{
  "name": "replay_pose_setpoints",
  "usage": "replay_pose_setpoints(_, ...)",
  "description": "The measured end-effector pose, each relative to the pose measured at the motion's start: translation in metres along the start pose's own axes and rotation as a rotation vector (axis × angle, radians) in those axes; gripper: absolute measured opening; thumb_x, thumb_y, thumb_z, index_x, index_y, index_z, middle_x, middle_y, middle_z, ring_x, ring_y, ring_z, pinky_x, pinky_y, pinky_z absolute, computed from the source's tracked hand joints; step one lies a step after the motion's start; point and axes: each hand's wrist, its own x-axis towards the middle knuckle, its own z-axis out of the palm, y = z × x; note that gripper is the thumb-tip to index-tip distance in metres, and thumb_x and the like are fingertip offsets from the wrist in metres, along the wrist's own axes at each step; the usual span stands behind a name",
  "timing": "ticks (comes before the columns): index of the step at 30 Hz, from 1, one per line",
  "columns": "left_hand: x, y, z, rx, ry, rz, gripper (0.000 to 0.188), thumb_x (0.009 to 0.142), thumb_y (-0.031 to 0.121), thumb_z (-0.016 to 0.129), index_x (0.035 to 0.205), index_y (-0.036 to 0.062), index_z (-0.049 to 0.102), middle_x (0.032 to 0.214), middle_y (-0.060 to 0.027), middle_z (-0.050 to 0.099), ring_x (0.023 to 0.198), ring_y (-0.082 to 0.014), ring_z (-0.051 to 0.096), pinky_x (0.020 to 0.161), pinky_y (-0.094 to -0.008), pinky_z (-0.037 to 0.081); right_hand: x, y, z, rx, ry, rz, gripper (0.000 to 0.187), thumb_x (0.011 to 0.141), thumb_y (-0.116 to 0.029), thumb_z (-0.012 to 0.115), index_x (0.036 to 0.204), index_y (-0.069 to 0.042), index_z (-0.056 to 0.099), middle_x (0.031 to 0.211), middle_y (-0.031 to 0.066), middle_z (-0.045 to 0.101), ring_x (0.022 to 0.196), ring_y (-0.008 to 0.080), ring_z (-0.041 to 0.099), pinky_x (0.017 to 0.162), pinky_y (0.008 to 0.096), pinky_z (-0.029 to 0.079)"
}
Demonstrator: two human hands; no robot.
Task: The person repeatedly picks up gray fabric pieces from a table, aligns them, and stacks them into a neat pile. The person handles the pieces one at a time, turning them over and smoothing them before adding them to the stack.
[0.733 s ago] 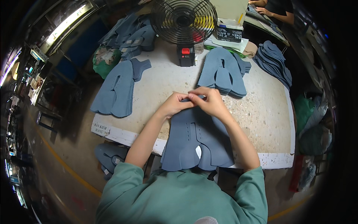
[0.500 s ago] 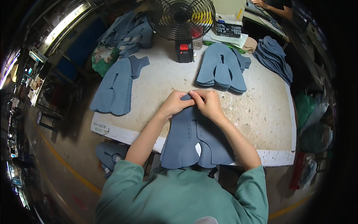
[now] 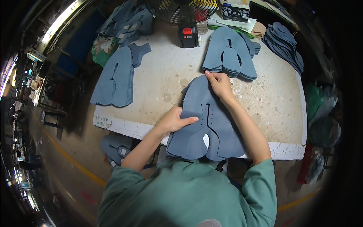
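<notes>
Blue-grey shoe uppers [image 3: 194, 96], at least two layered pieces, lie in front of me at the table's near edge. The top one has a central slit lined with small punched holes, and a white patch shows in its opening. My left hand [image 3: 173, 120] is closed on the left side of the uppers, thumb flat on top and fingers hidden beneath. At the rounded far end, my right hand [image 3: 221, 87] pinches the edge between thumb and fingers. Another piece's edge shows behind the top one at the left.
Stacks of cut uppers stand at the left [image 3: 113, 81] and far right [image 3: 230, 56] of the white table [image 3: 159, 79]. More pieces [image 3: 281, 43] lie at the right corner. A black fan [image 3: 181, 11] with its battery base stands at the back. A box [image 3: 235, 13] sits beside it.
My left hand has moved from the far end down to the left side of the uppers. My right hand stays at the far end, which now lies flatter and farther forward. The view has tilted slightly.
</notes>
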Motion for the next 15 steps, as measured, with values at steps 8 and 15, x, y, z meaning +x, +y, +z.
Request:
replay_pose_setpoints(8, -0.047, -0.022, 0.005, -0.108, -0.106, 0.007, 0.021, 0.087, 0.014, 0.065, 0.099, -0.0035, 0.068, 0.091, -0.0084, 0.071, 0.085, -0.0093, 0.063, 0.079, -0.0239, 0.048, 0.001, 0.000, 0.002, 0.028, -0.009, 0.046, 0.049, 0.092, -0.037, 0.057, 0.057, -0.004, 0.048, 0.053, -0.0086, 0.033, 0.053, 0.0042, 0.028, 0.048, 0.0257, 0.025)
replay_pose_setpoints(15, -0.083, -0.035, 0.012, -0.177, -0.086, -0.030, 0.018, 0.089, 0.012, 0.063, 0.098, -0.0037, 0.068, 0.094, -0.0081, 0.070, 0.086, -0.0081, 0.063, 0.078, -0.0225, 0.049, 0.002, 0.002, 0.001, 0.079, -0.038, 0.077, 0.047, 0.093, -0.037, 0.057, 0.058, -0.005, 0.051, 0.055, -0.0101, 0.034, 0.054, 0.0036, 0.027, 0.049, 0.0245, 0.024)
